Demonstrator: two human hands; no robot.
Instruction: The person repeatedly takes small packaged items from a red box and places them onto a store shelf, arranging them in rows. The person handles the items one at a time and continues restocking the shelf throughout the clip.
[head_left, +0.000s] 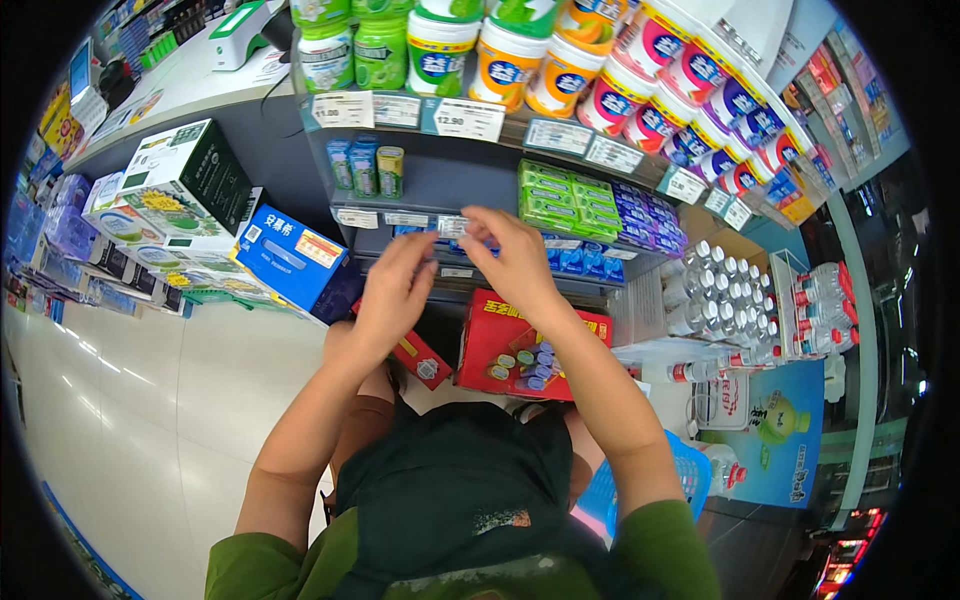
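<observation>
Both my hands reach to the front edge of a shelf with paper price tags. My left hand (397, 289) has its fingers apart and seems to hold nothing. My right hand (510, 259) is close beside it, its fingertips near a price tag (452, 226); its thumb and forefinger are apart with nothing seen between them. Behind the hands, blue packs (571, 259) line the lower shelf, partly covered. On the shelf above stand small upright containers (364, 169) at the left, green gum packs (570, 199) and purple packs (649, 217) at the right.
Gum tubs (506, 64) fill the top shelf. A blue carton (292, 259) and white-green boxes (180, 180) stand left. A red box (487, 352) lies below my right forearm, a blue plastic basket (686, 469) near my right elbow. Water bottles (705, 292) stand at the right.
</observation>
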